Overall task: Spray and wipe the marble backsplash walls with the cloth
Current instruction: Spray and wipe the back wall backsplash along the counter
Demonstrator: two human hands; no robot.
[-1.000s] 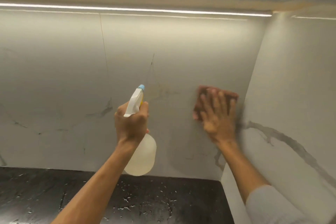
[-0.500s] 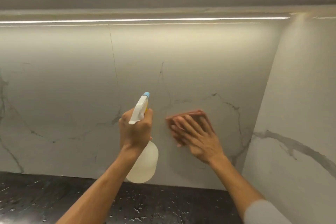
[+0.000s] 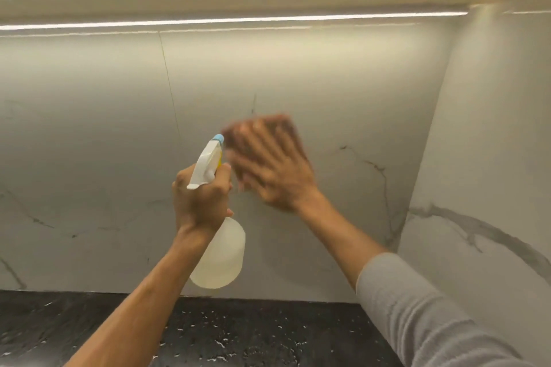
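Head view: right hand (image 3: pixel 277 170), flat and blurred, has apparently swept cloth (image 3: pixel 268 128) up-left beside left hand's (image 3: pixel 201 199) gripped bottle (image 3: pixel 219 259).

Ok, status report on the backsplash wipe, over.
Left hand gripping spray bottle, nozzle toward wall. Right hand flat on brown cloth, pressed to marble backsplash, motion-blurred. Nothing in the way.

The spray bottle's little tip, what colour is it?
Light blue. The nozzle tip of the spray bottle shows clearly in the head view, above a white sprayer head.
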